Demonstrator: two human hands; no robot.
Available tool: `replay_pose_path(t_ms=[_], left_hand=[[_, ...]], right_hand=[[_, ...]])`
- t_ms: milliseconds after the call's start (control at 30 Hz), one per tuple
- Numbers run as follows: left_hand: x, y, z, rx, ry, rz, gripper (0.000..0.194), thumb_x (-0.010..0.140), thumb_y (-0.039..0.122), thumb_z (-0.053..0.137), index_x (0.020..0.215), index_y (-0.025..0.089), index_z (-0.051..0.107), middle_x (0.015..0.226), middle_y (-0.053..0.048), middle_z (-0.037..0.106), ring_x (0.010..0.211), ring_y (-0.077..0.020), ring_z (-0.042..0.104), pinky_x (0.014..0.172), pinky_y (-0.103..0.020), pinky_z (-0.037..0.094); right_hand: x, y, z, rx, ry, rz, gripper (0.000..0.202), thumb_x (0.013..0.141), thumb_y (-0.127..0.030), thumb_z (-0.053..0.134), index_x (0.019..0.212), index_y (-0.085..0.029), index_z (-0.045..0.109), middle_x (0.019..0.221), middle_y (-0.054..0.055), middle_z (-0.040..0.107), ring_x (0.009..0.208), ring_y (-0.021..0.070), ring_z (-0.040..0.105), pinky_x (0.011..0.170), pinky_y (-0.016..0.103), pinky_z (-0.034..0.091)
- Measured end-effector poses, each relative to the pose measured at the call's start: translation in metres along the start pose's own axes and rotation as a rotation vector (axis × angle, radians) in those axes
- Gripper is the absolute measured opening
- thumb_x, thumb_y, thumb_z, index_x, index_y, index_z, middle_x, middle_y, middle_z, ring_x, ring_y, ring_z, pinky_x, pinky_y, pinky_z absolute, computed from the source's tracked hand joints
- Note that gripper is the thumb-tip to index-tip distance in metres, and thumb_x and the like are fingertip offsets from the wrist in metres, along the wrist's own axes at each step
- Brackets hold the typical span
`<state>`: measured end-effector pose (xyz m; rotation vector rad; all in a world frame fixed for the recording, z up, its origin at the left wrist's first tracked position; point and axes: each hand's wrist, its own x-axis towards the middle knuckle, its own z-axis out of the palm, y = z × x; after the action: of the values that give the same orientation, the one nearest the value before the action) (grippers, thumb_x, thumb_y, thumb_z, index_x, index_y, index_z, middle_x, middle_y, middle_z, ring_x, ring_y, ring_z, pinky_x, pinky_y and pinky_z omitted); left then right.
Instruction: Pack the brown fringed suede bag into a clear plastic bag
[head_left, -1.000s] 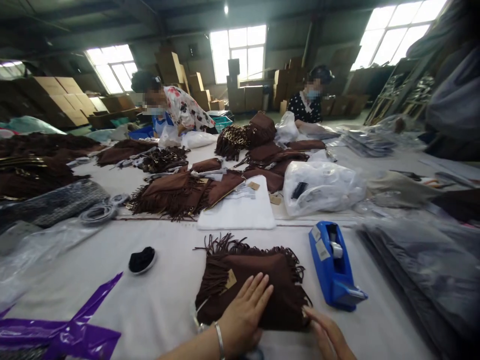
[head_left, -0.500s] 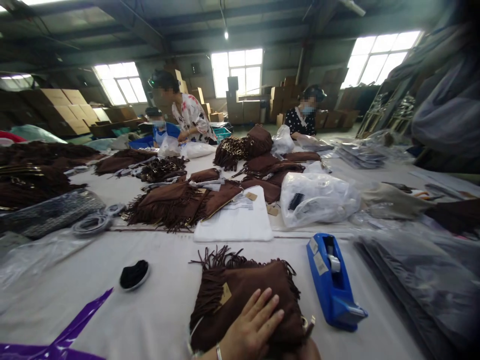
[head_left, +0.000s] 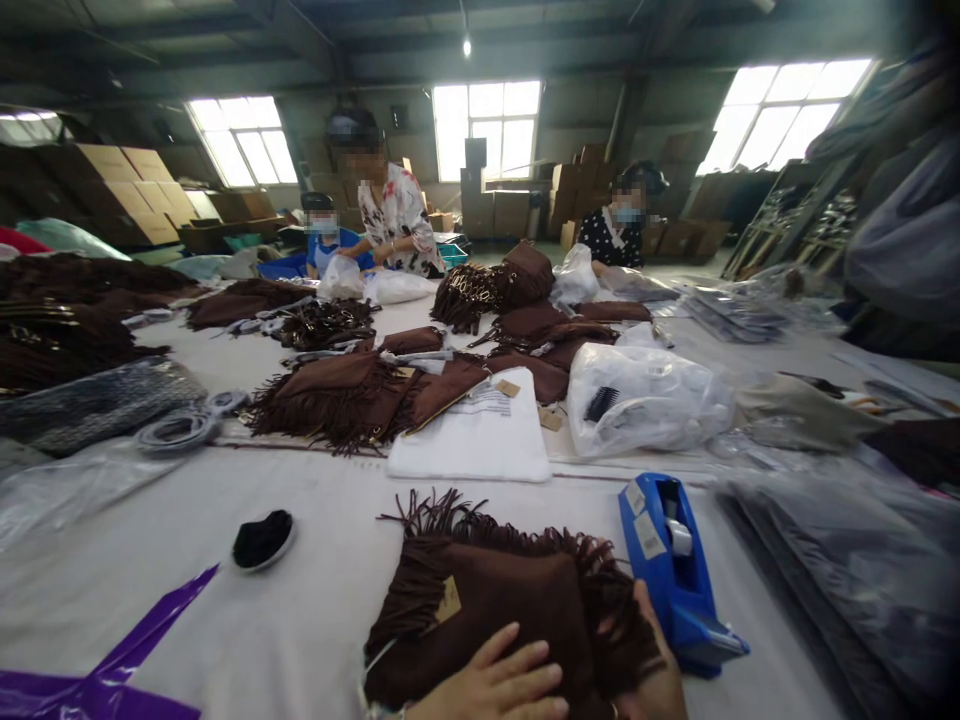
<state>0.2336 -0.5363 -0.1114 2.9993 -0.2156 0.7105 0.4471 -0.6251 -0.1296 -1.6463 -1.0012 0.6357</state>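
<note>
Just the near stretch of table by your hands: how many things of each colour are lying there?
Brown: 1, the fringed suede bag under the left hand and right hand
Blue: 1, the tape dispenser
Black: 1, the small dish of black material
Purple: 1, the plastic strip
White: 1, the flat white pouch
Total: 5

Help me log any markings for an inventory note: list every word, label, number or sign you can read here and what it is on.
No text is legible.
Tan tag on the brown fringed bag: too small.
White stickers on the blue tape dispenser: blurred.
Printed sheet on the white packet: too small.
</note>
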Motion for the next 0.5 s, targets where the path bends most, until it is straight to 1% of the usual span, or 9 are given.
replay_pose_path(t_ms=[33,67,100,167,267,333,367,433,500], left_hand=[[-0.006,-0.002,-0.013,-0.053,0.007,-0.059,0.036,0.094,0.018,0.045,0.130,0.018,0.045,0.132,-0.002,0.053,0.129,-0.0169,0.040,0.113,-0.036,0.029],[-0.014,-0.004,-0.025,-0.100,0.043,-0.166,0.037,0.093,0.016,0.045,0.130,0.018,0.046,0.128,-0.004,0.057,0.126,-0.0162,0.044,0.112,-0.034,0.031],[-0.024,-0.008,-0.036,-0.140,0.107,-0.319,0.036,0.092,0.014,0.045,0.128,0.019,0.047,0.125,-0.005,0.060,0.122,-0.0161,0.048,0.109,-0.033,0.036],[-0.049,-0.017,-0.050,-0.211,0.277,-0.707,0.032,0.092,0.017,0.044,0.122,0.022,0.052,0.117,-0.006,0.063,0.113,-0.0173,0.056,0.102,-0.033,0.044],[-0.089,-0.035,-0.051,-0.406,0.478,-1.288,0.027,0.089,0.034,0.049,0.109,0.021,0.059,0.106,-0.008,0.066,0.103,-0.0226,0.062,0.094,-0.039,0.050],[-0.108,-0.046,-0.048,-0.640,0.594,-1.553,0.036,0.083,0.045,0.055,0.105,0.016,0.058,0.100,-0.010,0.067,0.097,-0.0259,0.064,0.093,-0.042,0.051],[-0.114,-0.050,-0.047,-0.770,0.673,-1.635,0.040,0.080,0.047,0.058,0.104,0.014,0.057,0.097,-0.011,0.067,0.095,-0.0265,0.065,0.091,-0.042,0.052],[-0.119,-0.055,-0.050,-0.996,0.831,-1.715,0.042,0.077,0.044,0.062,0.103,0.012,0.054,0.094,-0.012,0.067,0.094,-0.0258,0.066,0.090,-0.040,0.053],[-0.120,-0.057,-0.057,-1.150,0.897,-1.749,0.039,0.079,0.039,0.064,0.103,0.011,0.052,0.095,-0.014,0.067,0.094,-0.0246,0.066,0.090,-0.038,0.052]], right_hand=[[-0.001,-0.002,0.006,-0.056,-0.026,-0.078,0.057,0.095,-0.051,0.026,0.101,-0.010,0.065,0.111,0.010,0.062,0.115,0.0177,0.049,0.099,0.034,0.039],[-0.002,-0.003,0.013,-0.127,-0.066,-0.154,0.053,0.095,-0.050,0.027,0.100,-0.014,0.065,0.113,0.010,0.061,0.116,0.0163,0.048,0.096,0.034,0.043],[-0.003,-0.003,0.021,-0.211,-0.115,-0.223,0.050,0.094,-0.047,0.031,0.116,-0.010,0.058,0.129,0.008,0.050,0.125,0.0166,0.038,0.105,0.035,0.028],[-0.004,0.000,0.037,-0.441,-0.200,-0.380,0.046,0.093,-0.038,0.039,0.135,-0.018,0.041,0.142,0.005,0.033,0.133,0.0212,0.024,0.108,0.045,0.021],[-0.005,0.004,0.053,-0.688,-0.226,-0.520,0.050,0.095,-0.033,0.039,0.143,-0.025,0.026,0.147,0.005,0.022,0.135,0.0285,0.016,0.104,0.058,0.026],[-0.007,0.001,0.053,-0.653,-0.253,-0.528,0.050,0.096,-0.034,0.038,0.143,-0.026,0.025,0.147,0.005,0.022,0.134,0.0306,0.016,0.103,0.060,0.027],[-0.010,-0.002,0.049,-0.578,-0.292,-0.529,0.048,0.096,-0.036,0.037,0.142,-0.028,0.029,0.146,0.004,0.024,0.134,0.0309,0.017,0.105,0.059,0.025],[-0.016,-0.005,0.034,-0.337,-0.359,-0.496,0.042,0.096,-0.042,0.038,0.135,-0.030,0.042,0.143,0.002,0.032,0.133,0.0301,0.022,0.109,0.056,0.020],[-0.021,0.001,0.010,-0.039,-0.301,-0.346,0.041,0.092,-0.052,0.040,0.123,-0.031,0.056,0.137,0.001,0.042,0.130,0.0292,0.029,0.112,0.050,0.018]])
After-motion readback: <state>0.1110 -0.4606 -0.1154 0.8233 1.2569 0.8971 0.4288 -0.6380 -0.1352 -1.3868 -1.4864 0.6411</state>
